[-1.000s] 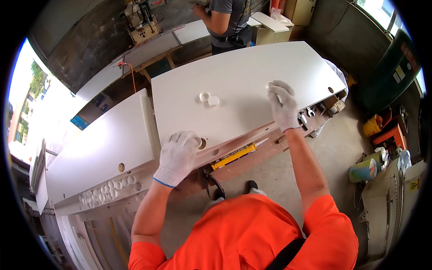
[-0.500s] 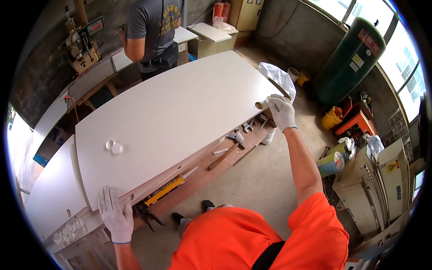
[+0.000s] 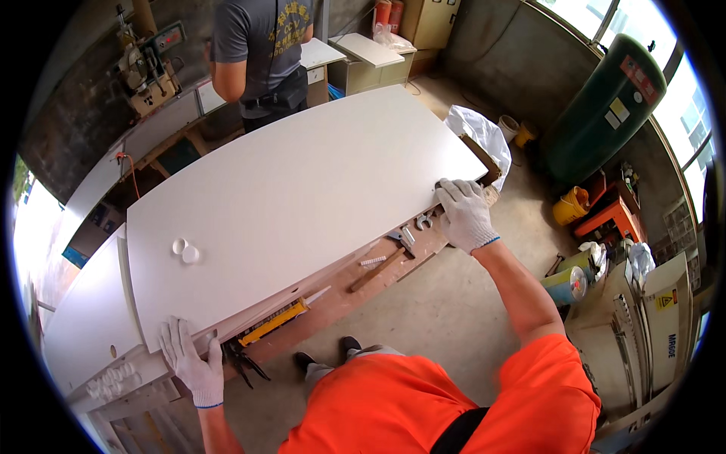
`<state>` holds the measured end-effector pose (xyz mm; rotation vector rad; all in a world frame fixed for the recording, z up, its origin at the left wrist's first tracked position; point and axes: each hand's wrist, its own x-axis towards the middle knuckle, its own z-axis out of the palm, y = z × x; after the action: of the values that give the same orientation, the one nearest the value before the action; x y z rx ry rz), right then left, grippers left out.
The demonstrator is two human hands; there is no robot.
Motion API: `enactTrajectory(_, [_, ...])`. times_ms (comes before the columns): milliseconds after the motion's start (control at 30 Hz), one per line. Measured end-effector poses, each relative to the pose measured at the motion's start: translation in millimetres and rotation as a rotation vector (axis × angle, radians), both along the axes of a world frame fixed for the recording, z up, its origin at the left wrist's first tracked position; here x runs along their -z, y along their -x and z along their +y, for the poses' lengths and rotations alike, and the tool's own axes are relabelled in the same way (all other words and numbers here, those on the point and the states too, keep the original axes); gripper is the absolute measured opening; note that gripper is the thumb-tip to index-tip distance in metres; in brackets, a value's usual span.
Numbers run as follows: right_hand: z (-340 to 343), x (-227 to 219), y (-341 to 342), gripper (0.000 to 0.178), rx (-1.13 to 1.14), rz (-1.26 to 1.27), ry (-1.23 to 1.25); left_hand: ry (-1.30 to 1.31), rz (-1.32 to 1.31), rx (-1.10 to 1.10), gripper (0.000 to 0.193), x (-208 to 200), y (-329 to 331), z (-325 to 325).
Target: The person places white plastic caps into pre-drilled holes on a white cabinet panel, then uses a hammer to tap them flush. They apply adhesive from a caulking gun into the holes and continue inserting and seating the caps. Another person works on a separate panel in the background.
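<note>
A large white panel lies flat on the workbench, its long near edge running between my hands. My gloved left hand rests at the near left corner of the panel, fingers stretched flat on top and thumb apart at the edge. On the near edge toward the right end lies my gloved right hand, its fingers spread over the top face; its thumb is hidden. Two small white round caps sit on the panel's left part.
Below the edge are a hammer, a wrench and a yellow caulking gun. A second white panel adjoins at left. A person stands beyond the panel. A plastic bag hangs past the right end; a green tank stands farther right.
My right hand has shifted from the panel's right end back along the near edge, now covering the round hole there. My left hand stays at the near left corner. The view has shifted slightly.
</note>
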<state>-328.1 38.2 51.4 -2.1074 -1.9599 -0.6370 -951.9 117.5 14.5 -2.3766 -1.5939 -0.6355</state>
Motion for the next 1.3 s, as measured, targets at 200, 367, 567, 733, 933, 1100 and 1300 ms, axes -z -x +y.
enactTrajectory(200, [5.1,-0.7,11.3,0.059,0.063,0.02,0.065,-0.048,0.011,-0.056,0.074,1.1,1.4,-7.6])
enactTrajectory(367, [11.1,-14.2,15.1,0.053,0.174,-0.133,0.219,-0.084,0.033,0.053,0.073,-1.1,-13.3,2.0])
enactTrajectory(567, [73.4,-54.9,133.3,0.036,-0.139,0.416,0.098,0.01,-0.154,0.135,0.055,-31.7,-4.6,6.6])
enactTrajectory(733, [153.0,-56.3,314.7,0.04,-0.581,0.692,0.129,-0.08,-0.225,0.361,0.043,-88.3,-26.0,103.8])
enactTrajectory(933, [219.3,-11.2,410.5,0.031,-0.436,0.525,0.138,0.241,-0.069,0.383,0.026,-40.2,-7.9,199.7])
enactTrajectory(1100, [185.6,0.5,459.3,0.014,-0.393,0.377,-0.074,0.157,-0.091,0.353,0.016,-47.7,66.9,175.6])
enactTrajectory(1300, [164.7,-19.5,525.6,0.011,-0.505,0.362,0.106,0.705,-0.934,0.083,0.03,-87.6,286.6,110.2])
